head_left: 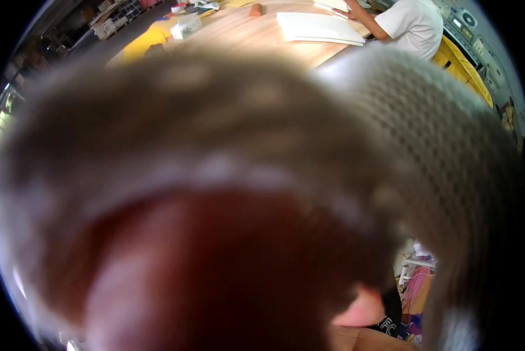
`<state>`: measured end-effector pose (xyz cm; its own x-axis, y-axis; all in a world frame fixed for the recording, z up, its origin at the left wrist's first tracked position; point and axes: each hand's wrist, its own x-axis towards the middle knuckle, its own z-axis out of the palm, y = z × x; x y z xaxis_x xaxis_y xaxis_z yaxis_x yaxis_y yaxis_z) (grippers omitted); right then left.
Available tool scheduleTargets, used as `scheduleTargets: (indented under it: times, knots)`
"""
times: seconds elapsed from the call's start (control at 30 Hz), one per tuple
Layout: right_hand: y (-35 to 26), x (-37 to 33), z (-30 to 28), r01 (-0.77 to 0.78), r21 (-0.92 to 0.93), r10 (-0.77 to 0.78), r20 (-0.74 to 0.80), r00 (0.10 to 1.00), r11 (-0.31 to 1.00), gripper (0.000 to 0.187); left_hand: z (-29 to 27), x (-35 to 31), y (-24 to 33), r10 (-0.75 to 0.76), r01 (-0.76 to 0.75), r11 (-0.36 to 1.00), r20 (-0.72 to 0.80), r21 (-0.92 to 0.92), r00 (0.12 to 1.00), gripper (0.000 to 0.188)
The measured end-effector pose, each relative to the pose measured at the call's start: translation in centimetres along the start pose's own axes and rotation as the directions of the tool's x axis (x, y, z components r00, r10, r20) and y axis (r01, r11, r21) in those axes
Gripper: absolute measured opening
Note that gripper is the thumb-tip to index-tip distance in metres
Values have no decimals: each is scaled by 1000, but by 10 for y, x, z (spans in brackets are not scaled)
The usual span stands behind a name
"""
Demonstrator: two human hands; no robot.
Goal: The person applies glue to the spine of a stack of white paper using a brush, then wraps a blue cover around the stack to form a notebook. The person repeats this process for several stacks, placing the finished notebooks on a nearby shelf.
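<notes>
A very close, out-of-focus shape (204, 193) fills most of the view. It is brown-grey along its top, has a pale band across the middle, and is dark red below. It sits right against the camera. At the right, a grey knitted fabric (444, 152), either a glove or a sleeve, arches down from the top to the lower edge. Whether these are my left hand or my right hand cannot be told. No fingers show clearly, and nothing held can be made out.
Above the blur there is a wooden table (245, 35) with a stack of white flat boards (318, 26) and a small white box (186, 24). Another person in a white shirt (414, 23) sits at its far right. Colourful clutter (417, 281) shows at the lower right.
</notes>
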<state>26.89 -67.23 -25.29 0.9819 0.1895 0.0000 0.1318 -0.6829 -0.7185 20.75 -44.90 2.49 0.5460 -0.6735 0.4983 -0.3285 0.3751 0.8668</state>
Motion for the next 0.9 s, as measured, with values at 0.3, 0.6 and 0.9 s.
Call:
scheduleTargets:
  times: [0.3, 0.6, 0.9]
  knots:
    - [35, -53, 16, -54, 30, 54, -11, 998, 998, 32, 12, -11, -9, -189, 189, 982, 119, 13, 975, 62]
    - [60, -82, 11, -45, 12, 46, -23, 999, 999, 34, 72, 23, -14, -256, 287, 958, 430, -8, 866, 74]
    - [67, -83, 13, -180, 148, 190, -60, 980, 973, 37, 96, 48, -39, -270, 164, 963, 780, 214, 565, 61]
